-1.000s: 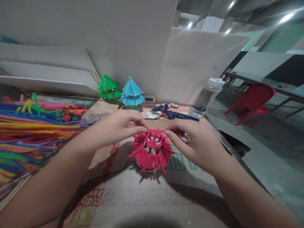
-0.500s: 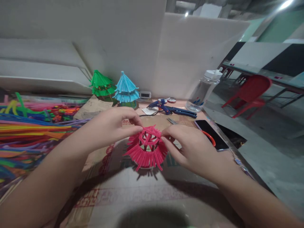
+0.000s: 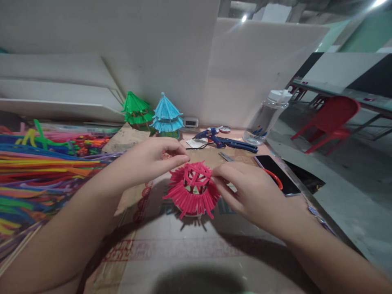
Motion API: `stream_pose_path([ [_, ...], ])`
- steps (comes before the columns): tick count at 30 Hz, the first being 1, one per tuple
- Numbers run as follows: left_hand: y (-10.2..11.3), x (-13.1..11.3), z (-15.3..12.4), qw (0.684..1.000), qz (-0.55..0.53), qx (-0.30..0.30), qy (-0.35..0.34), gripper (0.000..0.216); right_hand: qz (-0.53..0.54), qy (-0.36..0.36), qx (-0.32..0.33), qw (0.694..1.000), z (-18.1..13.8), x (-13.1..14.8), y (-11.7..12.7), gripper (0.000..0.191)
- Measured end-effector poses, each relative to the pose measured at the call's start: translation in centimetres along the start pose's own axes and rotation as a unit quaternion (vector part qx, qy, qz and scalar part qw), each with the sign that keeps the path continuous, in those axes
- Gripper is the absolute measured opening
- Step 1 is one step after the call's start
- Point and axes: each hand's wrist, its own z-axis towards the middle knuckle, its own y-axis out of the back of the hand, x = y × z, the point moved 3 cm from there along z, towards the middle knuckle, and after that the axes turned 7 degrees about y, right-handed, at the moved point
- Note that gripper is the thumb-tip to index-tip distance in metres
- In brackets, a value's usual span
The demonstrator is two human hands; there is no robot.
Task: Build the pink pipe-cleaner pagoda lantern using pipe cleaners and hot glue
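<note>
A small pink house-like model (image 3: 195,200) made of pipe cleaners stands on the cardboard work surface. Its lower roof is a flared fringe; above that, dark posts carry a ring with crossed strips over its open top. At the ring's upper left, my left hand (image 3: 156,157) has thumb and forefinger pinched together; whether a strip lies between them is too small to tell. My right hand (image 3: 248,185) pinches the ring's right edge, its fingertips partly hidden. Behind stand a green model (image 3: 136,109) and a blue model (image 3: 167,114), both with pointed fringed roofs.
Bundles of coloured pipe cleaners (image 3: 45,171) lie at left. Toward the back are a glue gun (image 3: 211,134), a dark blue long-handled tool (image 3: 240,144), a small digital display (image 3: 191,122) and a clear bottle (image 3: 265,122). Orange-handled scissors (image 3: 273,178) touch a phone (image 3: 288,179) at right.
My left fingertips have risen slightly off the pink ring's edge. My right hand keeps its pinch there. The whole view has shifted a little, so everything appears farther right.
</note>
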Motion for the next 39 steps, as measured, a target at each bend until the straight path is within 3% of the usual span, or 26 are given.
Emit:
stream_pose_path([
  [6,-0.1,-0.2,-0.3,0.999,-0.032,0.009,-0.04,0.012,0.013,-0.004,-0.008,1.0,0.1,0.0,0.1,0.012],
  [14,0.2,-1.4,-0.7,0.988,0.003,-0.069,-0.138,0.007,0.147,-0.067,-0.086,0.983,0.4,-0.7,1.1,0.01],
  [20,-0.1,-1.7,-0.7,0.98,0.038,-0.107,-0.162,0.007,0.185,-0.07,-0.118,0.973,0.5,-0.7,1.5,0.011],
  [24,-0.5,-1.9,-1.0,0.978,0.045,-0.123,-0.165,0.009,0.14,-0.05,-0.143,0.979,0.4,-0.7,1.6,0.01],
  [30,-1.5,-3.6,-1.8,0.976,0.064,-0.132,-0.162,0.01,-0.04,0.052,-0.194,0.979,0.2,-0.1,0.9,0.01],
  [39,-1.7,-4.6,-2.1,0.975,0.062,-0.136,-0.164,0.013,-0.054,0.084,-0.159,0.982,-0.2,0.8,0.6,0.014],
])
